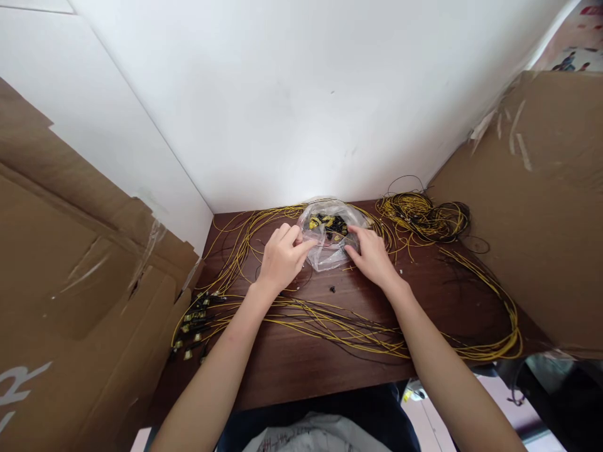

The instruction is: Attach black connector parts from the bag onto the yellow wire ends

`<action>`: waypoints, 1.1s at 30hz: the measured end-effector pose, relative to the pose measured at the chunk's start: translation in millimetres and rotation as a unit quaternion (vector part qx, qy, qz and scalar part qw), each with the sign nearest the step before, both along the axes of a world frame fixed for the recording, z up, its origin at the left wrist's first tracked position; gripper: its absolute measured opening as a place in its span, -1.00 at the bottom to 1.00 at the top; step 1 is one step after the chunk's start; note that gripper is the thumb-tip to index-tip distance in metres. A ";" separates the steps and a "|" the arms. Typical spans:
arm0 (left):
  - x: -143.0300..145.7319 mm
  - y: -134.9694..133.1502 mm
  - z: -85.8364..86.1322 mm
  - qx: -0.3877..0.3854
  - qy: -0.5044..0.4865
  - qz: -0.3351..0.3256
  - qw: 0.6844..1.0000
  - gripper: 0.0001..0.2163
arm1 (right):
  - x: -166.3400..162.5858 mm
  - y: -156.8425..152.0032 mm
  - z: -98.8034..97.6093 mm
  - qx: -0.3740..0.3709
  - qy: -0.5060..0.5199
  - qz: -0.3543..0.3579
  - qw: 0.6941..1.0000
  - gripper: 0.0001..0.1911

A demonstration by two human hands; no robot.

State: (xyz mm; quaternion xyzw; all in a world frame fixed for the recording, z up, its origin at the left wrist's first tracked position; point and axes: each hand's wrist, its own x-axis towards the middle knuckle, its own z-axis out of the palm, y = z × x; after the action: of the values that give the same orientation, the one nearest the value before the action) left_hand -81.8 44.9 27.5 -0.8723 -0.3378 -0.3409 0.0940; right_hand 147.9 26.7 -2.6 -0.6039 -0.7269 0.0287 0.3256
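A clear plastic bag (325,258) lies open at the back of the brown table, with small black and yellow parts (328,225) inside. At its left side, my left hand (282,254) is closed, thumb and forefinger together on the bag's edge. My right hand (371,252) is at the right side of the bag, thumb and forefinger apart, touching the plastic near the rim. Its other fingers are partly hidden. A small black piece (332,289) lies on the table in front of the bag.
Long yellow and black wires (330,317) run across the table under my forearms, ending in several black and yellow connectors (193,323) at left. A tangled wire bundle (409,213) sits back right. Cardboard (70,282) stands at left, another cardboard panel (527,220) at right; a white wall (282,107) is behind.
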 end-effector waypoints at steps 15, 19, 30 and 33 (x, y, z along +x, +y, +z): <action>6.7 -8.7 3.5 0.112 -0.117 -0.074 0.984 -0.76 | -0.9 -0.7 12.6 0.003 0.326 0.002 0.945 -0.74; 17.9 -16.3 1.9 0.105 -0.105 -0.110 0.983 -0.77 | -6.7 -3.8 19.8 -0.144 0.507 0.118 0.842 -0.64; 23.9 -15.9 -11.3 0.044 -0.051 -0.095 0.993 -0.84 | -6.8 -1.4 18.6 -0.146 0.555 0.084 0.815 -0.68; 22.4 -13.9 -13.1 0.032 -0.060 -0.084 0.994 -0.83 | -1.2 -0.7 21.1 -0.111 0.578 0.052 0.807 -0.68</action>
State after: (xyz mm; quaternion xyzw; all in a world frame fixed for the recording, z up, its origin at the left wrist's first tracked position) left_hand -59.4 31.0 14.4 -0.8723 -0.2570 -0.4096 0.0721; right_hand 146.7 26.0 18.5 -0.4690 -0.4267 0.4697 0.6144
